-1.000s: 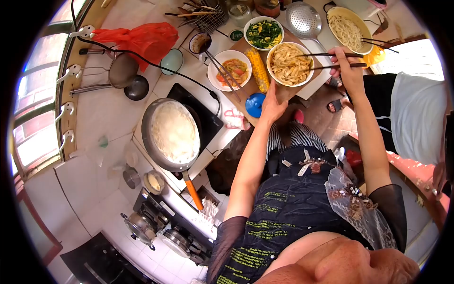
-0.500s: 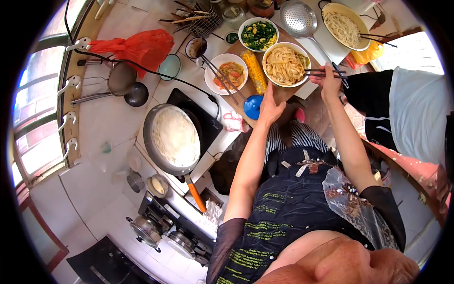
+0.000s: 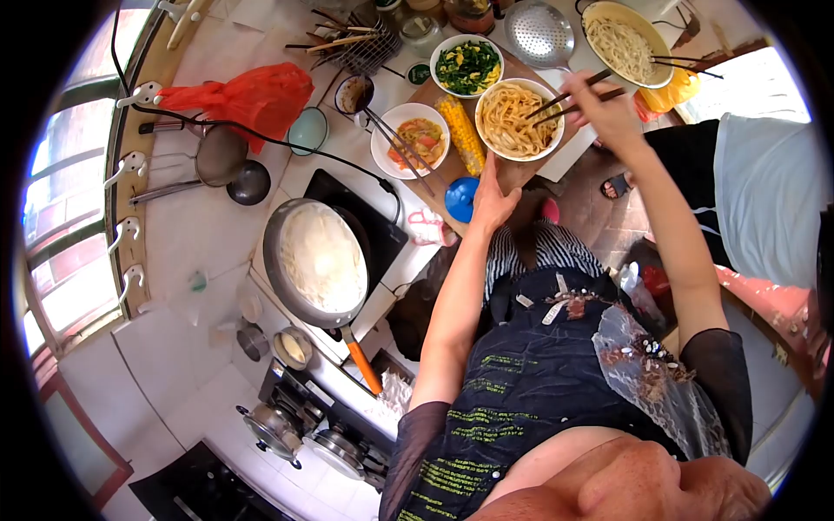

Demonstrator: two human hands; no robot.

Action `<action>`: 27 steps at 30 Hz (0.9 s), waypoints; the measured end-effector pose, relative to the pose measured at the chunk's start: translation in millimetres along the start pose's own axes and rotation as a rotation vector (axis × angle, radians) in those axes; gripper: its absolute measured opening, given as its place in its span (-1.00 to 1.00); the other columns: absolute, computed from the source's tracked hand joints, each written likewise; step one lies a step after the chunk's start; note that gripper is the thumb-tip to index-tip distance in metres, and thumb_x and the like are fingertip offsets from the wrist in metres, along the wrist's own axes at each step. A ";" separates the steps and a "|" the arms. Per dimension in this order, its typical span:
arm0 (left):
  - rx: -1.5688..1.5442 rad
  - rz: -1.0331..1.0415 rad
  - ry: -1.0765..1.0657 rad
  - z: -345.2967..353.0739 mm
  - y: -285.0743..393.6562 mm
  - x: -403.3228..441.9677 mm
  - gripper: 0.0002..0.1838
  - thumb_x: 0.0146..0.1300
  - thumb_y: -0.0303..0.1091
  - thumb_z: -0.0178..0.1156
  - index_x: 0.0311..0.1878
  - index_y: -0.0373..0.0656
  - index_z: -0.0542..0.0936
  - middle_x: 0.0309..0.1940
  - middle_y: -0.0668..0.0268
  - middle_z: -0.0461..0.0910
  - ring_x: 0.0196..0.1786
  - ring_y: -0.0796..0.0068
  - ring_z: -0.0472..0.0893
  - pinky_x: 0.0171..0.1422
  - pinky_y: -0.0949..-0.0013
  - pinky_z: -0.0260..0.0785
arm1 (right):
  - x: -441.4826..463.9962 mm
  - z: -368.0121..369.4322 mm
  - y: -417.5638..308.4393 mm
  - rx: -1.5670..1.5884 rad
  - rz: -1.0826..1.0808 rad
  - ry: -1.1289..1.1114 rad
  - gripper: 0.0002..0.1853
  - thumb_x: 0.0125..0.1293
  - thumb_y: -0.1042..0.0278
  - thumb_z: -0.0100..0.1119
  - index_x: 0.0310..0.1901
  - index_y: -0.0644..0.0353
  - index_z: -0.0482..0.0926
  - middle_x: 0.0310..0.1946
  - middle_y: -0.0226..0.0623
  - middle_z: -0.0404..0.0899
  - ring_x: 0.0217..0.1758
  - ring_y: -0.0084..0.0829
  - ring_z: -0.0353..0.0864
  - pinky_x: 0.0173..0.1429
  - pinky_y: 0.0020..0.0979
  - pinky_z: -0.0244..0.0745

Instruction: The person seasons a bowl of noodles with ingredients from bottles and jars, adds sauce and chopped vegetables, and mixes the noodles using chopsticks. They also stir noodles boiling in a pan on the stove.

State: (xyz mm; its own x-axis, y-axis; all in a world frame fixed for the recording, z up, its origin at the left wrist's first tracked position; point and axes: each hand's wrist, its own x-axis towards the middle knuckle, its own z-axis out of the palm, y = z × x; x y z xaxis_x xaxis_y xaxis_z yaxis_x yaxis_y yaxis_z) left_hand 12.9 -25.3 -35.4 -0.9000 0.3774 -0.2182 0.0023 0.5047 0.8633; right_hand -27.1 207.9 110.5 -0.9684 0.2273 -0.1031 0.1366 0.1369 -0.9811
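Observation:
My right hand [image 3: 605, 115] is closed around dark chopsticks [image 3: 569, 106], whose tips reach into the noodles [image 3: 512, 117]. The noodles are sauced and fill a white bowl [image 3: 550, 154] on a wooden board. My left hand [image 3: 495, 201] lies against the near side of this bowl, a finger stretched along it and the thumb apart. Beside the left hand is a blue round lid-like object [image 3: 461, 199]. An ear of corn [image 3: 460, 135] lies left of the noodle bowl. Behind it stands a bowl of greens with yellow pieces [image 3: 469, 66].
A plate of red and green food [image 3: 417, 143] has chopsticks across it. A pan with whitish contents [image 3: 321, 256] sits by a black cooktop [image 3: 382, 252]. A perforated skimmer [image 3: 539, 35] and a pot of plain noodles [image 3: 618, 52] are behind. Another person [image 3: 764, 200] stands at right.
My right hand has moved up and left over the bowl. The chopsticks, formerly nearly level at its right rim, now slant down into the noodles with tips apart. My left hand stays by the bowl.

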 end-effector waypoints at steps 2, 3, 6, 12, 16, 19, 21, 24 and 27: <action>-0.005 -0.003 0.000 -1.7 4.3 -1.3 -0.01 -0.07 -0.39 0.23 0.41 -0.21 -0.13 0.29 -0.07 0.16 0.35 0.05 0.18 0.39 0.24 0.06 | 1.9 -9.6 -2.0 -0.066 -0.090 0.112 -0.66 0.25 0.08 0.15 -0.38 0.25 0.59 -0.58 -0.36 0.56 -0.63 -0.61 0.50 -0.52 -0.60 0.40; -0.007 -0.008 -0.007 -2.5 6.1 -1.5 -0.02 -0.07 -0.39 0.23 0.40 -0.22 -0.12 0.30 -0.07 0.15 0.35 0.06 0.18 0.39 0.24 0.06 | 6.3 -8.9 8.2 -0.131 -0.092 0.153 -0.66 0.25 0.09 0.15 -0.39 0.26 0.60 -0.60 -0.33 0.57 -0.64 -0.58 0.49 -0.51 -0.57 0.39; 0.007 -0.004 -0.007 -1.9 4.0 -0.5 -0.01 -0.07 -0.39 0.23 0.40 -0.23 -0.12 0.31 -0.07 0.14 0.36 0.06 0.18 0.39 0.25 0.06 | 13.0 28.2 55.4 -0.159 -0.132 0.158 -0.71 0.24 0.18 0.15 -0.35 0.31 0.58 -0.63 -0.14 0.53 -0.64 -0.50 0.48 -0.41 -0.42 0.39; -0.019 0.025 -0.007 -0.9 -0.6 0.9 0.00 -0.07 -0.38 0.25 0.40 -0.25 -0.12 0.32 -0.08 0.12 0.36 0.06 0.16 0.41 0.26 0.04 | -2.3 11.9 -10.9 0.077 -0.012 0.200 -0.65 0.27 0.15 0.14 -0.42 0.35 0.55 -0.72 -0.41 0.46 -0.65 -0.60 0.50 -0.55 -0.53 0.39; -0.009 0.021 -0.008 -0.9 -3.0 0.1 0.00 -0.08 -0.38 0.25 0.40 -0.24 -0.13 0.32 -0.07 0.12 0.37 0.06 0.16 0.41 0.26 0.03 | 1.7 12.1 37.6 -0.250 -0.061 0.226 -0.65 0.28 0.13 0.12 -0.42 0.32 0.57 -0.75 -0.40 0.47 -0.68 -0.58 0.49 -0.55 -0.50 0.41; -0.002 0.029 0.001 -0.2 -3.2 0.8 0.01 -0.08 -0.38 0.25 0.40 -0.23 -0.13 0.32 -0.06 0.13 0.36 0.06 0.17 0.41 0.26 0.04 | -1.5 41.9 44.7 0.082 0.021 0.257 -0.65 0.28 0.14 0.11 -0.35 0.35 0.57 -0.63 -0.32 0.55 -0.66 -0.57 0.53 -0.57 -0.55 0.42; -0.001 0.021 -0.002 -0.4 -2.1 0.5 0.01 -0.08 -0.39 0.25 0.40 -0.23 -0.13 0.31 -0.07 0.13 0.36 0.06 0.17 0.41 0.26 0.04 | -3.0 32.8 40.5 0.131 0.029 0.263 -0.66 0.29 0.15 0.10 -0.32 0.35 0.57 -0.60 -0.31 0.56 -0.65 -0.57 0.53 -0.56 -0.57 0.43; -0.008 0.017 -0.003 -1.5 1.2 0.2 0.01 -0.09 -0.39 0.25 0.40 -0.23 -0.13 0.31 -0.08 0.13 0.36 0.05 0.16 0.41 0.26 0.04 | -11.8 -0.5 18.1 0.128 -0.001 0.246 -0.68 0.34 0.17 0.02 -0.26 0.33 0.55 -0.52 -0.31 0.55 -0.66 -0.59 0.50 -0.58 -0.62 0.42; 0.000 0.011 -0.001 -1.9 3.4 -0.4 0.01 -0.09 -0.39 0.25 0.40 -0.24 -0.13 0.31 -0.09 0.13 0.36 0.05 0.16 0.41 0.27 0.03 | -21.4 -16.0 14.1 0.091 -0.005 0.227 -0.68 0.37 0.16 -0.03 -0.22 0.30 0.54 -0.47 -0.33 0.54 -0.69 -0.62 0.46 -0.60 -0.63 0.39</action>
State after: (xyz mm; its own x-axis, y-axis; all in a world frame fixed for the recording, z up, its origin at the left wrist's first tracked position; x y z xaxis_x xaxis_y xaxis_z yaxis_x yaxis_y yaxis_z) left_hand 12.4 -25.2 -31.5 -0.8993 0.3840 -0.2090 0.0126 0.5005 0.8656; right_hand -1.0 220.4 101.5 -0.8959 0.4389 -0.0689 0.1025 0.0534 -0.9933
